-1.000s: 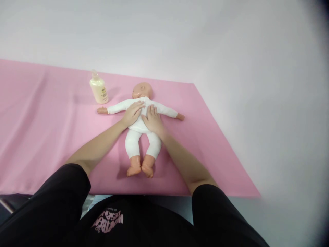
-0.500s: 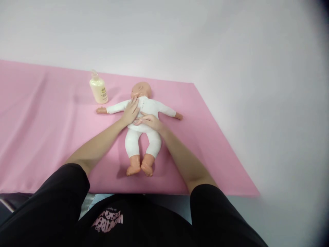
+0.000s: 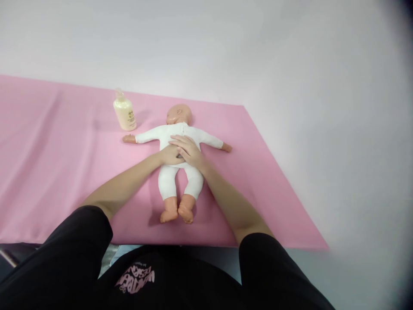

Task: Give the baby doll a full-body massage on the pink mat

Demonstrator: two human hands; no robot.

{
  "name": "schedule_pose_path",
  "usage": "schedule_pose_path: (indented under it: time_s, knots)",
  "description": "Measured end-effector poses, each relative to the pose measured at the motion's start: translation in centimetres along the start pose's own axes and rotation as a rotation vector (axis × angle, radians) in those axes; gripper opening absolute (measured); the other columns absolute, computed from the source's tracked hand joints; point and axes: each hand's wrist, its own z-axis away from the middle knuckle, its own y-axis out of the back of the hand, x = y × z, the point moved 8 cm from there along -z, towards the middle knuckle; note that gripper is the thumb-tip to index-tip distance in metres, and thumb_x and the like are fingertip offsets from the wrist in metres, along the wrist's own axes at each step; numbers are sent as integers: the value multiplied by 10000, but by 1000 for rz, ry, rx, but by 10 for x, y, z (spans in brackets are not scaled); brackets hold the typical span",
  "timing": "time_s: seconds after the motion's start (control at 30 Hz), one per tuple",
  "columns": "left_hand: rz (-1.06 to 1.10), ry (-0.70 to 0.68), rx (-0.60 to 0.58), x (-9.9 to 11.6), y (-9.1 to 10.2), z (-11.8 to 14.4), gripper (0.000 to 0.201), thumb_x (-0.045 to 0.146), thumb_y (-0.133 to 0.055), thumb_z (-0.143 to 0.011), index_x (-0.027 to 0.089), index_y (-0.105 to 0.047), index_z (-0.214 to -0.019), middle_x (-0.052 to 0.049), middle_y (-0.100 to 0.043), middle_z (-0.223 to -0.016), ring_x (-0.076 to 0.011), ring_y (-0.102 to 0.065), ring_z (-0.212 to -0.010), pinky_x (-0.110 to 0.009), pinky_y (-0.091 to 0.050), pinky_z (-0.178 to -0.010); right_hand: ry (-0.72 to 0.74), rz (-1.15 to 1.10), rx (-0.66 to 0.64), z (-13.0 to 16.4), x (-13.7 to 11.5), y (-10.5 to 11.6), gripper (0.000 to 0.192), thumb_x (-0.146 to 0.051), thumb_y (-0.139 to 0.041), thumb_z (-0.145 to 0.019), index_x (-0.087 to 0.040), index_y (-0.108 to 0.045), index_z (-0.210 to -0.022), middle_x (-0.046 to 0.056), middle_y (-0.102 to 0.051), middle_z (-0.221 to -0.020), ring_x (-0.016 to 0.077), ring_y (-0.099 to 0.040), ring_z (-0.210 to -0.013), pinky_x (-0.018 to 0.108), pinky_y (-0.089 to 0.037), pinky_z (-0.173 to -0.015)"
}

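Observation:
A baby doll (image 3: pixel 167 181) in a white suit lies stretched out on the pink cover, its head at the far side and its feet toward me. Both its arms are spread sideways. Across the middle of its torso my left hand (image 3: pixel 171 155) lies flat, with its fingers partly hidden beneath my other hand. My right hand (image 3: pixel 190 151) rests on the doll's torso and overlaps the left one, its fingers extended and pointing up and left. Left of the doll's head stands a pump bottle (image 3: pixel 125 115) of pale yellow liquid.
The pink cover (image 3: pixel 64 172) spreads over a table, with soft folds at the left and a slanting edge at the right. A plain pale wall or floor surface (image 3: pixel 290 86) lies beyond it. The near table edge runs just in front of my black shirt (image 3: pixel 193 280).
My left hand has slid down from the doll's upper torso to its middle, under my right hand. The right hand has moved slightly up and now overlaps it.

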Motion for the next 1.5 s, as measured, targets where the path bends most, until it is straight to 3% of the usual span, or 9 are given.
schedule_pose_path:
  time_s: [0.1,0.3,0.47,0.57,0.67,1.07,1.2,1.33,1.5]
  knots:
    - [174,86,16,-10,3,-2,205,287,-626,-851,208,-805,-913,-90,-830,-999,-280,-782,-1020,-417,-618,-931,-90,2,-66,-4,22,-5,640,-484,-169,-1088,-250,-605,-1493,41,-438,-1700,234,-295,-1637,521,-146,-1358]
    - [383,210,243,-22,19,1,530,507,-407,-1000,204,-595,-609,-85,-754,-698,-207,-736,-717,-366,-623,-796,-351,136,-74,-2,59,-5,641,-403,-266,-1069,-212,-291,-1680,71,-161,-1797,288,-96,-1689,627,-117,-1343]
    - [-52,153,352,-23,34,6,503,481,-319,-1068,190,-725,-1008,-144,-770,-1168,-258,-703,-1156,-475,-526,-1120,-559,245,-27,6,58,-9,712,-387,-316,-1054,-85,-196,-1688,183,-121,-1787,386,-148,-1669,677,-214,-1304]
    - [-173,202,280,-33,32,5,499,431,-334,-1077,176,-656,-1360,-151,-612,-1523,-272,-492,-1503,-518,-363,-1277,-572,315,-18,9,43,-15,739,-380,-326,-1048,63,-248,-1634,301,-190,-1741,427,-210,-1647,656,-234,-1304]
    - [-232,303,197,-44,28,7,534,375,-342,-1073,167,-551,-1519,-144,-470,-1659,-309,-316,-1613,-600,-222,-1314,-525,360,-19,9,30,-19,727,-350,-328,-1038,131,-309,-1583,361,-266,-1693,441,-276,-1623,636,-234,-1310]
    - [-294,509,263,-68,31,16,679,427,-372,-1058,134,-323,-1669,-175,-232,-1761,-353,-173,-1653,-594,-130,-1330,-334,327,-181,-1,20,-25,649,-260,-286,-1038,22,-325,-1621,262,-250,-1736,371,-215,-1657,671,-118,-1332]
    - [-299,503,256,-66,31,16,671,391,-373,-1052,131,-320,-1668,-177,-231,-1759,-357,-188,-1650,-616,-144,-1322,-314,313,-200,-2,12,-21,690,-225,-298,-1021,12,-197,-1660,264,-265,-1728,354,-251,-1650,683,-63,-1331]
    - [-292,475,271,-63,32,16,640,391,-363,-1062,159,-353,-1658,-161,-260,-1754,-354,-180,-1651,-620,-153,-1318,-316,302,-266,-1,13,-22,676,-271,-289,-1034,-21,-245,-1660,229,-204,-1757,331,-150,-1677,687,-17,-1330]
    - [-312,398,130,-51,28,11,593,303,-331,-1053,147,-449,-1613,-143,-364,-1716,-338,-209,-1646,-624,-155,-1321,-296,256,-252,-3,25,-18,748,-395,-348,-1042,-98,-148,-1699,162,-62,-1794,302,-59,-1691,649,-26,-1343]
